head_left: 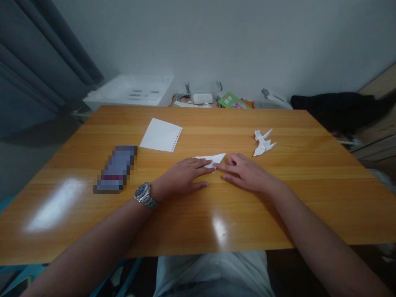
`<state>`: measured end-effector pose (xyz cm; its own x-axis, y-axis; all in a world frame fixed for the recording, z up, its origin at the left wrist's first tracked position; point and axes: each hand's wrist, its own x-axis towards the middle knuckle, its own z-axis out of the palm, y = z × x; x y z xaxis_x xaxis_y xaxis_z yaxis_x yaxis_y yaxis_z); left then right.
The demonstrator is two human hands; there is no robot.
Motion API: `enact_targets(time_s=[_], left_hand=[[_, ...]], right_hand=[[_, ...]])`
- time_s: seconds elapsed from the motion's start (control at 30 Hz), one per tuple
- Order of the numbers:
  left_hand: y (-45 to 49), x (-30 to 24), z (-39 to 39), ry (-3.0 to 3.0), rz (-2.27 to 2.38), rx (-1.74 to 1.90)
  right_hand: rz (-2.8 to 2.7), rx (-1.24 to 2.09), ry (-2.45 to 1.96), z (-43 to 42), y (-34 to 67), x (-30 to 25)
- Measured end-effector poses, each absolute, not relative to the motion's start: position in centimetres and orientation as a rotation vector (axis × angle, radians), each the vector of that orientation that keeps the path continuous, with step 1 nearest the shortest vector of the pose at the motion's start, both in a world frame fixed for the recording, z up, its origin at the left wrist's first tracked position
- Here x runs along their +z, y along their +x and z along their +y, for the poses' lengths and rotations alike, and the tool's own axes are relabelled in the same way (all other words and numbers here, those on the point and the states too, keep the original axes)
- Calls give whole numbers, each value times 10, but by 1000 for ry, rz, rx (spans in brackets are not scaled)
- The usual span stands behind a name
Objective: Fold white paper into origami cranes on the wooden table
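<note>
A wooden table [247,225] stands before a plain wall [198,45]. The folded paper [220,158] lies near its middle, partly beneath the left hand [187,175], which is laid flat with the thumb apart. The right hand [249,173] touches the paper with an extended index finger, pinching nothing. Beyond lie a perforated sheet [161,135], at left, and a paper figure [262,144], at right. The folded paper is probably light, thin and easily creased; its layered body should offer a surer hold than its pointed tip.
</note>
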<state>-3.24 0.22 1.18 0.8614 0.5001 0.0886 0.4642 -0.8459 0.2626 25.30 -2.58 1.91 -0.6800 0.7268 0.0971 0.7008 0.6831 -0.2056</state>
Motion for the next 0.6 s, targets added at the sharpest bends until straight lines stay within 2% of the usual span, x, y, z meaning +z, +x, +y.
enact_targets(time_s=[0.6], left_hand=[[-34, 14, 2, 2791, 689, 236]], right_hand=[[-2842, 162, -1232, -30, 256, 17]])
